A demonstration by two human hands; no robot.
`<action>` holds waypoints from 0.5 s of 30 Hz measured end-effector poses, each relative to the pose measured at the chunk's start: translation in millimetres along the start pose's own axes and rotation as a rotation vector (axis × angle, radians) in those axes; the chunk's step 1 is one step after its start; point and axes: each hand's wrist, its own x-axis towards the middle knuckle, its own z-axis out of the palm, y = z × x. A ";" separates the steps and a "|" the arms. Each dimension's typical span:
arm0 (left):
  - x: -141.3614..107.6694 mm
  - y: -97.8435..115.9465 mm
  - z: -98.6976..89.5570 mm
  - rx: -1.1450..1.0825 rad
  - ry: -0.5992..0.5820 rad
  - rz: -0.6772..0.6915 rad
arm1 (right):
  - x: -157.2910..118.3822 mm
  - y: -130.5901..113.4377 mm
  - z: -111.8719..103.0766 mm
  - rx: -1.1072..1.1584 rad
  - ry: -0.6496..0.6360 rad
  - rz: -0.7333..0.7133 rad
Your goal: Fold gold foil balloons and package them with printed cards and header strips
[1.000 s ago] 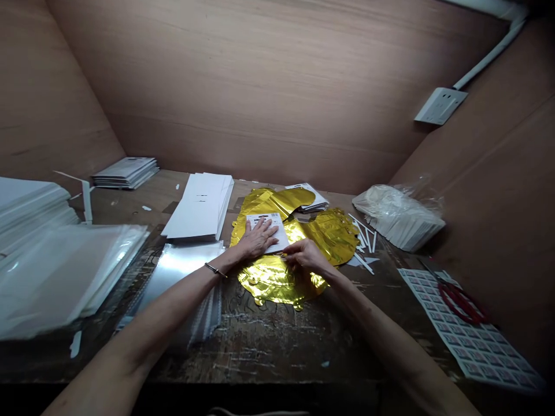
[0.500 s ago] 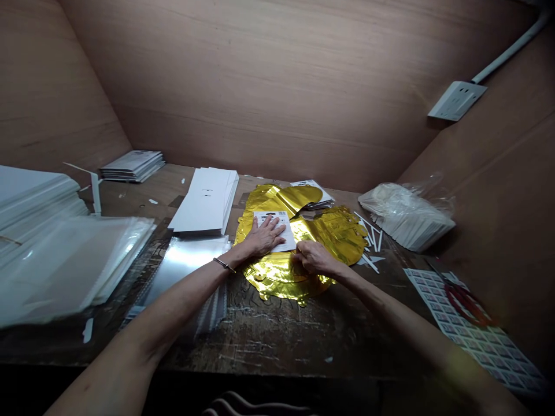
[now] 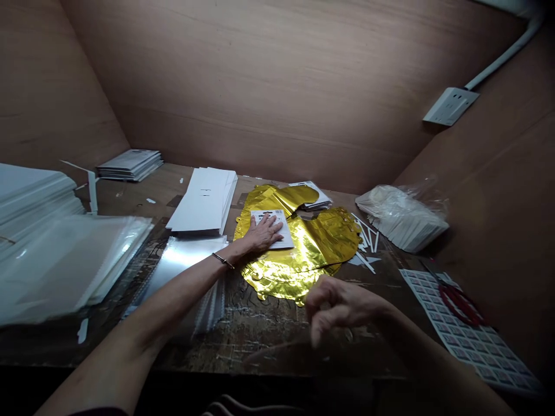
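My left hand (image 3: 262, 233) lies flat, fingers spread, on a white printed card (image 3: 284, 237). Under the card are shiny gold foil sheets (image 3: 321, 242) with scalloped, tabbed edges, probably flat foil balloons. My right hand (image 3: 336, 306) hovers at the near edge of the foil, fingers curled in and one digit pointing down. What it holds, if anything, is hidden. Left of the foil sits a stack of clear plastic sleeves (image 3: 191, 260), partly behind my left forearm. Beyond them is a pile of white cards (image 3: 197, 202).
Larger clear bags (image 3: 73, 266) are piled at the left. Printed cards (image 3: 130, 162) stand stacked at the back left. White sticks (image 3: 366, 263) lie right of the foil, near a bagged white bundle (image 3: 403, 219). Red-handled scissors (image 3: 462, 305) rest on a sticker sheet (image 3: 468, 341).
My right hand has left the card's right edge and come back toward me, clear of the foil's middle. The right part of the foil now lies flatter. My left hand stays on the card.
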 end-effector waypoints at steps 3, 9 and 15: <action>-5.9 -3.7 -9.5 -0.018 0.081 0.015 | 15.4 22.4 -9.6 -0.381 0.547 0.017; -45.8 -3.3 -26.3 -0.044 0.155 0.328 | 45.3 78.9 -32.8 -0.927 0.819 -0.043; -68.0 6.5 -25.2 -0.112 0.035 0.449 | 62.5 94.5 -20.0 -0.951 0.655 -0.226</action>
